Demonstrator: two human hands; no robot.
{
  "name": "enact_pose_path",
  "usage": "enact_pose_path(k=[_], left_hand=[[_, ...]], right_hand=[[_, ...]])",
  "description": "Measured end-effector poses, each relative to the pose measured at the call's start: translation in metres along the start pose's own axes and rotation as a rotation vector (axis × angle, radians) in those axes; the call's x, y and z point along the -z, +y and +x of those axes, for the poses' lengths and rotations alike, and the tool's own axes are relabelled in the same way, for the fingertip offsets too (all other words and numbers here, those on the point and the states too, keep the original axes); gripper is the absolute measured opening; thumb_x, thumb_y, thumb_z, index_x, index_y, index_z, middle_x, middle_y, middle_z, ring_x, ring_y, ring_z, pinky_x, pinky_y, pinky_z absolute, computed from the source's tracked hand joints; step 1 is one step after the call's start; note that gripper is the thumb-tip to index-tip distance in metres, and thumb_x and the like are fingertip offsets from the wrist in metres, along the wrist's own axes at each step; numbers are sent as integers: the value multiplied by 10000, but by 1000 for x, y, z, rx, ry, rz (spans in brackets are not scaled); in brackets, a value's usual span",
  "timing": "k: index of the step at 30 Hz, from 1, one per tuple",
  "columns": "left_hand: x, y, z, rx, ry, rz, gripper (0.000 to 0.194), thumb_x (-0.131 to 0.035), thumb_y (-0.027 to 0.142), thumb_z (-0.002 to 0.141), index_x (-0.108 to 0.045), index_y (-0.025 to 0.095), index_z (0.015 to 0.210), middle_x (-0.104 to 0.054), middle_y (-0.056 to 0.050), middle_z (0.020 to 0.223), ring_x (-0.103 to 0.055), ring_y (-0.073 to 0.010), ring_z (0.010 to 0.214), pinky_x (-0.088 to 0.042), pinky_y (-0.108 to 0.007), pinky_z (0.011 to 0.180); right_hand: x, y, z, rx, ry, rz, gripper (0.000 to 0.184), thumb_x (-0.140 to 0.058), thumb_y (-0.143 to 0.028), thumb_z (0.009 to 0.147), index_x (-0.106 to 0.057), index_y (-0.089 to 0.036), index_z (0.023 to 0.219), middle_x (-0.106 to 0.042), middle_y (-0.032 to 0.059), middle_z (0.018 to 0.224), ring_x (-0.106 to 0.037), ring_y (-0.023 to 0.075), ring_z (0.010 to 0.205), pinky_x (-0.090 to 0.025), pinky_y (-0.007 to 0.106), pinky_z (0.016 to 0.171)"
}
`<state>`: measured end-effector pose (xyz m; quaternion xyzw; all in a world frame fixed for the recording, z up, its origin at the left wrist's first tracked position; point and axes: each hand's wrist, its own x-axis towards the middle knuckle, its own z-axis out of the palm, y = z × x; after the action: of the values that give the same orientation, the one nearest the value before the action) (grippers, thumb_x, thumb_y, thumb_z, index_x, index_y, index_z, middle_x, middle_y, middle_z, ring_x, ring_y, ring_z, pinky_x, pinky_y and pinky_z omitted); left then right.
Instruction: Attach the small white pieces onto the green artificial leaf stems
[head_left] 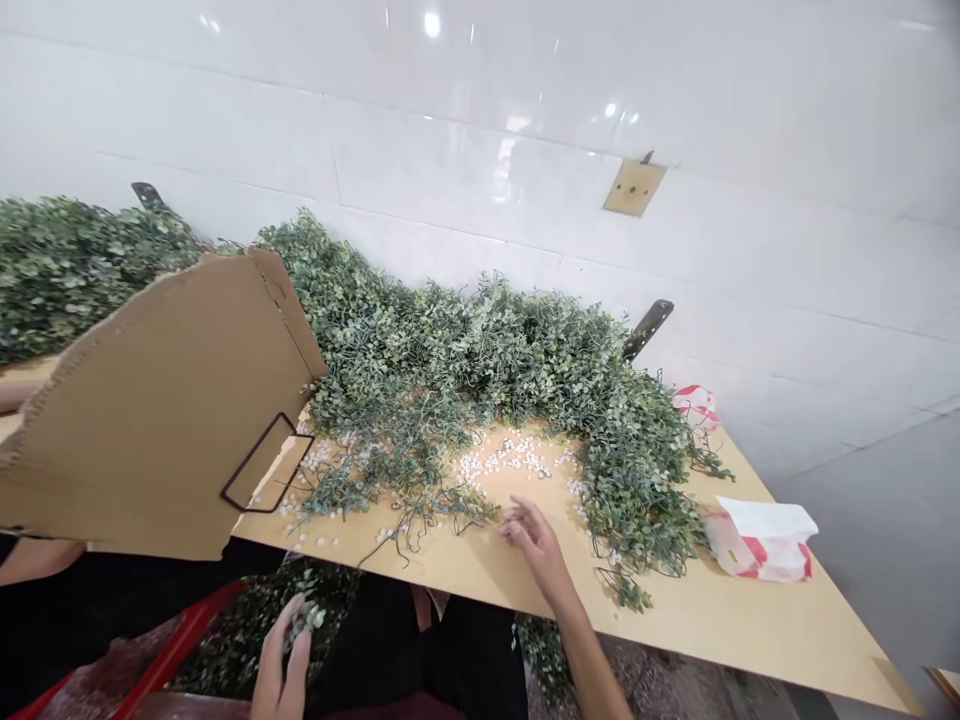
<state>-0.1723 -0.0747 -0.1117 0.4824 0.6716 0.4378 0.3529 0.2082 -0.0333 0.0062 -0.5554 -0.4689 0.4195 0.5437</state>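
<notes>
My right hand (536,545) is over the table near its front edge, fingers loosely bent and apart. Its fingertips are close to the end of an artificial leaf sprig (469,505); whether they touch it I cannot tell. Below the table edge, at my lap, my left hand (281,665) is open, with thumb and fingers apart. Pale green leaves (311,612) show just past its fingertips. Loose sprigs (405,450) with bare dark stems lie in front of a large heap of artificial greenery (495,335). Small white pieces (510,455) are scattered among them.
A cardboard sheet (172,390) stands upright at the left, beside a dark wire frame (266,465). Another person's arm (41,560) shows behind it. A red-and-white packet (765,540) lies at the right. More greenery (232,630) sits below the table, near a red chair (176,640).
</notes>
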Motion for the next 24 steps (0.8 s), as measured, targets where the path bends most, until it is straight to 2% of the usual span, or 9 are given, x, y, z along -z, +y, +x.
enact_pose_path(k=[3,7,9,11,14,16,18,21,24], left_hand=[[11,-14,21,154,-65,-31,715,-335,696,855,-470,183,1334,-472,-135,1462,-387,-307,1409,-268,-517,1210],[15,-13,38,97,-111,28,680,-369,737,802,-606,198,1142,-678,-114,1211,-446,-344,1362,-227,-561,1203],[15,-6,42,79,-110,17,679,-377,724,802,-589,198,1177,-724,-102,1093,-492,-339,1324,-254,-548,1197],[15,2,44,82,-118,-16,703,-388,708,805,-541,186,1251,-735,-98,1054,-544,-329,1274,-297,-522,1186],[17,11,44,77,-120,-56,697,-393,671,826,-485,183,1315,-709,-104,1146,-554,-312,1266,-326,-506,1173],[20,15,41,67,-113,-50,639,-378,638,852,-515,194,1290,-661,-107,1250,-520,-302,1305,-326,-495,1175],[24,19,38,62,-104,-33,592,-371,614,868,-555,200,1250,-635,-104,1293,-511,-297,1313,-339,-482,1169],[27,27,33,40,-84,-36,575,-390,605,874,-548,209,1261,-679,-87,1194,-597,-284,1199,-416,-461,1110],[23,45,29,-27,-87,-54,578,-410,607,882,-528,207,1282,-703,-66,1058,-666,-254,989,-491,-424,1004]], right_hand=[[19,-34,63,60,158,-138,686,-636,-444,828,-407,-170,1413,-581,140,1202,-655,177,842,-568,319,749],[39,-93,156,123,370,-365,792,-576,-434,841,-266,-163,1517,-445,197,1398,-657,164,873,-552,242,649],[43,-119,189,87,372,-519,737,-575,-374,831,-342,-133,1487,-509,191,1339,-651,132,767,-523,210,604],[45,-139,210,59,355,-589,579,-608,-282,796,-540,-84,1335,-648,154,1106,-609,108,626,-482,193,573],[48,-168,222,38,316,-689,182,-619,-144,750,-722,-63,876,-650,71,662,-551,106,530,-454,200,612],[51,-190,223,57,309,-734,109,-614,-116,754,-712,-68,747,-604,56,554,-548,122,524,-452,222,639],[57,-218,220,99,325,-760,136,-604,-141,791,-720,-71,804,-619,58,578,-561,135,541,-456,242,647],[67,-261,206,240,425,-738,240,-584,-242,866,-702,-97,1017,-667,64,720,-600,141,615,-479,259,669],[70,-294,172,629,559,-489,290,-596,-328,892,-667,-102,1059,-662,70,783,-635,144,696,-520,271,703]])
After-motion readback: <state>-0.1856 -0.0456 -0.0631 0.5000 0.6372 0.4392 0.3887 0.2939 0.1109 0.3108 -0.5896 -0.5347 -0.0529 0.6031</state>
